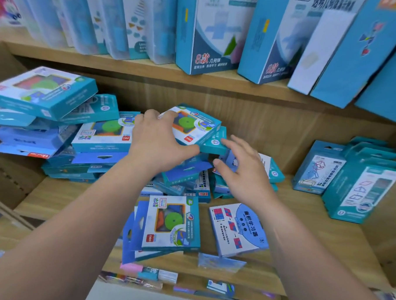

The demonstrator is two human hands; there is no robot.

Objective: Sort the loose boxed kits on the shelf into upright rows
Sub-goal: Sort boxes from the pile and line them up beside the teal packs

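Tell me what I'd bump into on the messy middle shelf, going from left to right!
Tipped pile of teal boxes → left hand, gripping the green-disc box → right hand, fingers spread and holding nothing → upright boxes at the far right.
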